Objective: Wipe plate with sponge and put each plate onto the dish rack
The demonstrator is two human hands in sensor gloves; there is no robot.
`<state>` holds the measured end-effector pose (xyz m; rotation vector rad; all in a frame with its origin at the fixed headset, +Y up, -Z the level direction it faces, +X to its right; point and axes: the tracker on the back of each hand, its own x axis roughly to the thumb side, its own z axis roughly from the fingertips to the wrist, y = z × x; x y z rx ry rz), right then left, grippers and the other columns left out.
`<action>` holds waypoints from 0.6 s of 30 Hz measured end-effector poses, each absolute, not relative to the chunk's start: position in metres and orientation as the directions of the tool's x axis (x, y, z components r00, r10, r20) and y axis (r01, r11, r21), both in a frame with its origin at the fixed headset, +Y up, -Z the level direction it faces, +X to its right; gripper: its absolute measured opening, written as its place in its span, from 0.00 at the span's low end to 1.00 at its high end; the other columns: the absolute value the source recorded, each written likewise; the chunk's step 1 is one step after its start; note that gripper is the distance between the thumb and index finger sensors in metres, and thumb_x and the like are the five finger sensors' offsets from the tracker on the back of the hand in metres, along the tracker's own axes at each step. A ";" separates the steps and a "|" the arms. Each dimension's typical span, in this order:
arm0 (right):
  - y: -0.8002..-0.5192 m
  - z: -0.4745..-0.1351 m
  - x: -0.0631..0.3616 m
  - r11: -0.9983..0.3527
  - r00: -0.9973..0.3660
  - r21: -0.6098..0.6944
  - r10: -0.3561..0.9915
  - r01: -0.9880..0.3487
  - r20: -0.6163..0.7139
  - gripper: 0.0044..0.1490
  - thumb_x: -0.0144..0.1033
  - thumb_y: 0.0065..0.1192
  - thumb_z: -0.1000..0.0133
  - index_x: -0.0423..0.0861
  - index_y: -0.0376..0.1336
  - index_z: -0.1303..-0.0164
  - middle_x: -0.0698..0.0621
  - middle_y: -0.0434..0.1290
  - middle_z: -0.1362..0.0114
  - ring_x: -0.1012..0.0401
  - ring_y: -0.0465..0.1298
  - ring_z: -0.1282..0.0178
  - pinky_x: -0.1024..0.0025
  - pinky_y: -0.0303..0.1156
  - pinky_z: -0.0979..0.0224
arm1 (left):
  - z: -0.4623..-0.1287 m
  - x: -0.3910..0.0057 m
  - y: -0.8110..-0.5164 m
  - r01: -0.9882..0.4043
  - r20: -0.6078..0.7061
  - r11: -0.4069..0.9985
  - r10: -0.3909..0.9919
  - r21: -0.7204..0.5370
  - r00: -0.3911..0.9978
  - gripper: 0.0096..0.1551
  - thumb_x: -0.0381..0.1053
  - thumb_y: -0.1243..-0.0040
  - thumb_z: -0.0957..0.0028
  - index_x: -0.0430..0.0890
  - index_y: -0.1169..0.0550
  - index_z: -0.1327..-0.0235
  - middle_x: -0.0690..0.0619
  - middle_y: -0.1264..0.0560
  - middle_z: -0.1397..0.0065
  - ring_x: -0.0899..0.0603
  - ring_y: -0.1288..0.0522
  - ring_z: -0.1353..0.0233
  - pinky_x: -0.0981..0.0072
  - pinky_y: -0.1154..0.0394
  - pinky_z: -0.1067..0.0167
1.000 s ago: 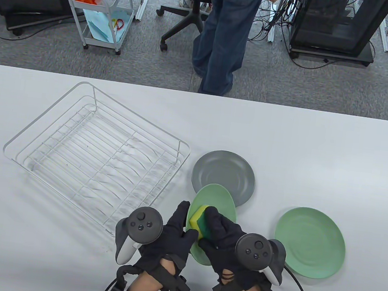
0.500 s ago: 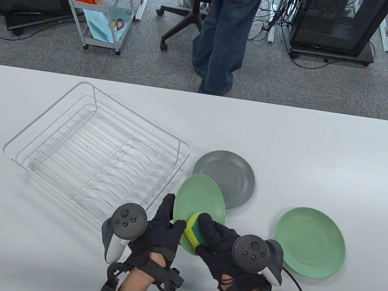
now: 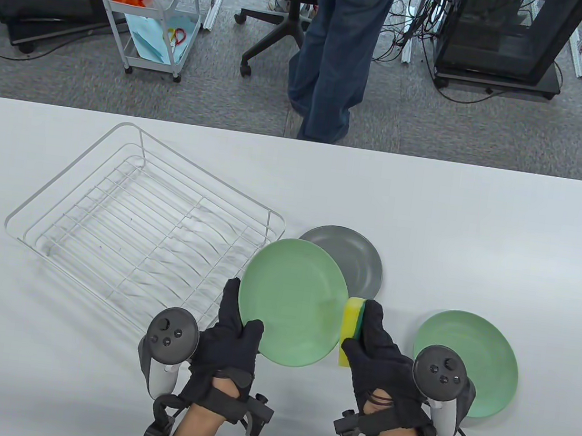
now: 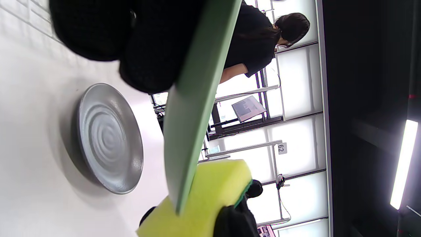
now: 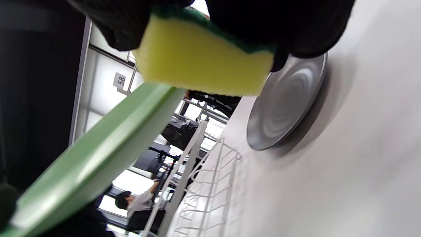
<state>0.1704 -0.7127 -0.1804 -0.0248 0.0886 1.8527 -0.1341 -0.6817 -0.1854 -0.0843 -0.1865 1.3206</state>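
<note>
Grey carpet, a rolling cart [image 3: 152,10] and a standing person in jeans [image 3: 335,54] lie beyond the white table [image 3: 479,241]. On it, the wire dish rack [image 3: 146,234] sits toward the left edge, holding no plates. The left hand [image 3: 227,345] grips a green plate [image 3: 292,301] by its near-left rim, lifted off the table and tilted, partly covering the grey plate [image 3: 357,260] lying flat behind it. The right hand [image 3: 379,361] is clenched round the yellow-and-green sponge [image 3: 350,327], which touches the lifted plate's right rim. A second green plate [image 3: 486,353] rests flat toward the near right, partly under the right hand's tracker.
</note>
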 end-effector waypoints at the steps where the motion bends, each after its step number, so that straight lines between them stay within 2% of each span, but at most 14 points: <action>1: -0.714 -0.180 0.171 -0.228 -0.231 0.053 0.969 -0.972 -0.081 0.44 0.51 0.63 0.53 0.58 0.46 0.30 0.40 0.65 0.27 0.43 0.76 0.35 0.50 0.73 0.37 | -0.185 -0.135 -0.682 -0.958 0.085 0.233 0.971 -0.165 0.222 0.45 0.51 0.54 0.56 0.43 0.61 0.33 0.38 0.44 0.29 0.43 0.17 0.52 0.43 0.24 0.47; 5: -0.715 -0.180 0.176 0.006 0.000 0.055 0.996 -0.998 -0.095 0.44 0.51 0.63 0.52 0.57 0.47 0.30 0.39 0.66 0.28 0.44 0.77 0.36 0.51 0.74 0.38 | -0.186 -0.137 -0.684 -0.960 0.075 0.224 0.974 -0.168 0.214 0.45 0.50 0.54 0.56 0.42 0.60 0.33 0.39 0.43 0.30 0.45 0.16 0.52 0.45 0.23 0.47; 8: -0.713 -0.180 0.179 0.140 0.137 0.069 0.989 -0.988 -0.047 0.44 0.52 0.62 0.52 0.57 0.47 0.29 0.40 0.66 0.28 0.45 0.77 0.36 0.52 0.75 0.37 | -0.187 -0.137 -0.689 -0.967 0.056 0.193 0.981 -0.167 0.186 0.45 0.50 0.53 0.56 0.41 0.60 0.34 0.42 0.41 0.30 0.47 0.15 0.53 0.46 0.22 0.48; 13: -0.705 -0.180 0.180 0.335 0.343 0.138 0.939 -0.932 0.037 0.42 0.51 0.62 0.52 0.60 0.47 0.29 0.41 0.65 0.27 0.45 0.76 0.34 0.52 0.74 0.36 | -0.188 -0.133 -0.694 -0.957 0.026 0.229 0.973 -0.175 0.228 0.46 0.51 0.52 0.56 0.41 0.59 0.34 0.47 0.34 0.34 0.48 0.14 0.56 0.47 0.21 0.50; 15: -0.700 -0.179 0.180 0.335 0.347 0.151 0.936 -0.930 0.062 0.42 0.51 0.62 0.52 0.61 0.47 0.29 0.42 0.64 0.26 0.45 0.75 0.33 0.52 0.73 0.35 | -0.188 -0.132 -0.696 -0.952 0.007 0.248 0.968 -0.180 0.251 0.46 0.52 0.51 0.56 0.40 0.58 0.34 0.51 0.28 0.41 0.52 0.13 0.65 0.50 0.18 0.56; 18: -0.696 -0.177 0.180 0.269 0.285 0.144 0.953 -0.952 0.102 0.42 0.53 0.62 0.52 0.62 0.48 0.29 0.43 0.65 0.26 0.46 0.75 0.33 0.53 0.73 0.35 | -0.188 -0.132 -0.699 -0.939 -0.019 0.298 0.952 -0.172 0.306 0.47 0.53 0.50 0.56 0.38 0.57 0.34 0.52 0.26 0.46 0.54 0.15 0.72 0.52 0.17 0.59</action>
